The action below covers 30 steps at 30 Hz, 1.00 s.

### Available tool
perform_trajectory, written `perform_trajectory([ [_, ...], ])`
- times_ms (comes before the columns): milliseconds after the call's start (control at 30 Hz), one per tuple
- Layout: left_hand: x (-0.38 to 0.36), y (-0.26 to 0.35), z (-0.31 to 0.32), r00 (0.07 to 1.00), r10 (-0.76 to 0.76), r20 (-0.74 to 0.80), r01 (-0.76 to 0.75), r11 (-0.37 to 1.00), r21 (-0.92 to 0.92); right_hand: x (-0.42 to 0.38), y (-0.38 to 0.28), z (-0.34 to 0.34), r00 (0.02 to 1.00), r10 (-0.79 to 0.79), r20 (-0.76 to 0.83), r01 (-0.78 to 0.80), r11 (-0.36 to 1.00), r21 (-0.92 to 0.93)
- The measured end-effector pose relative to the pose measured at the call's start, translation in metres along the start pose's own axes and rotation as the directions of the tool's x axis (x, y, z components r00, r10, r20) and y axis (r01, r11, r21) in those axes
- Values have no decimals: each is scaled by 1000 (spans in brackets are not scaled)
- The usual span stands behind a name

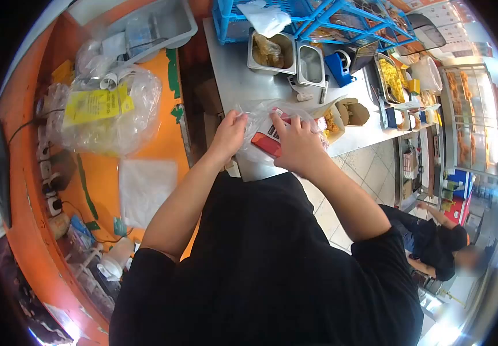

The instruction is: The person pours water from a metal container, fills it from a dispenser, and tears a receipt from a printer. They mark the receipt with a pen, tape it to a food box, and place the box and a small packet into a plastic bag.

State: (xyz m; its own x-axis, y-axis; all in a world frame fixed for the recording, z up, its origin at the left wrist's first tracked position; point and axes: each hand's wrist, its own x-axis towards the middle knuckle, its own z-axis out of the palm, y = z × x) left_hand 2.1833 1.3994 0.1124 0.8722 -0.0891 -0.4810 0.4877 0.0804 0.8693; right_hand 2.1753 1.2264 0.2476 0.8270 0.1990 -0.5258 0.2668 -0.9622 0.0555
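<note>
My left hand [229, 137] is closed, pinching the edge of a clear plastic bag [251, 124] over the near end of the steel counter. My right hand [300, 143] grips a red and white box [267, 144] from above, its fingers curled over the top. The box overlaps the bag in this view, and my right hand hides part of it. Just beyond my right hand stands an open brown carton [354, 112], with orange-yellow food [332, 125] showing beside it.
Steel tubs [311, 64] and blue crates [301, 16] line the counter's back, near a blue tape dispenser [339, 67]. On the left orange table lie a large clear bag [139, 109], white sheets [145, 190] and a grey bin [171, 29]. Another person [433, 239] stands at far right.
</note>
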Motion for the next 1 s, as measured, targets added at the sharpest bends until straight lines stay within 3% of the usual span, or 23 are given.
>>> perform_trajectory([
  [33, 2, 2, 1, 1000, 6, 11, -6, 1000, 1, -4, 5, -2, 1000, 12, -5, -12, 1000, 0],
  [67, 0, 9, 0, 985, 165, -59, -144, 954, 262, -10, 16, -3, 997, -28, -71, 37, 992, 123],
  [100, -4, 16, -1, 940, 330, -88, -242, 825, 511, -18, 22, -6, 988, -64, -140, 96, 966, 241],
  [167, -15, 31, 4, 949, 314, -26, -256, 818, 515, -39, 25, -14, 991, -49, -123, 81, 959, 272],
  [233, -16, 31, 8, 956, 292, 42, -270, 808, 524, -51, 26, -13, 975, -52, -218, 124, 935, 333],
  [267, -10, 28, 11, 967, 252, 45, -250, 896, 367, -47, 25, -9, 974, -46, -222, 121, 932, 341],
  [300, -5, 28, 14, 975, 213, 58, -220, 955, 201, -40, 20, 0, 964, -51, -261, 109, 971, 215],
  [400, 5, 28, 21, 974, 225, 11, -224, 960, 170, 6, 7, 47, 963, -62, -261, 19, 986, -166],
  [433, 7, 28, 22, 973, 228, 18, -228, 957, 182, 23, 1, 56, 973, -106, -205, 70, 982, -178],
  [467, 9, 29, 23, 992, 113, 54, -114, 994, 6, 39, -4, 62, 977, -154, -149, 125, 974, -189],
  [500, 11, 29, 21, 994, 1, 107, 17, 986, -164, 52, -6, 65, 975, -154, -157, 126, 976, -176],
  [533, 14, 28, 19, 995, -1, 105, 16, 989, -148, 63, -8, 68, 961, -252, -117, 240, 965, -108],
  [567, 20, 26, 17, 999, -30, 26, 36, 969, -246, 74, -10, 73, 933, -351, -83, 350, 936, -35],
  [600, 23, 23, 13, 997, -66, -50, 45, 938, -344, 87, -12, 86, 932, -352, -90, 352, 936, -23],
  [667, 27, 12, -2, 996, -88, -21, 71, 909, -411, 109, -14, 109, 964, -263, -49, 265, 917, 297],
  [733, 20, 19, -16, 993, -103, 53, 116, 845, -522, 99, -11, 96, 963, -237, -126, 264, 920, 289],
  [800, 15, 25, -25, 997, -74, 15, 71, 851, -521, 88, -5, 99, 959, -213, -190, 261, 922, 286],
  [867, 9, 31, -31, 999, -47, -22, 29, 850, -526, 79, 7, 115, 835, -207, -510, 322, 935, 147],
  [933, 0, 38, -35, 995, 100, -11, -99, 955, -281, 55, 21, 113, 862, -238, -448, 309, 947, 92],
  [1000, -5, 48, -26, 990, 134, -52, -142, 967, -210, 28, 26, 97, 889, -264, -375, 297, 954, 32],
])
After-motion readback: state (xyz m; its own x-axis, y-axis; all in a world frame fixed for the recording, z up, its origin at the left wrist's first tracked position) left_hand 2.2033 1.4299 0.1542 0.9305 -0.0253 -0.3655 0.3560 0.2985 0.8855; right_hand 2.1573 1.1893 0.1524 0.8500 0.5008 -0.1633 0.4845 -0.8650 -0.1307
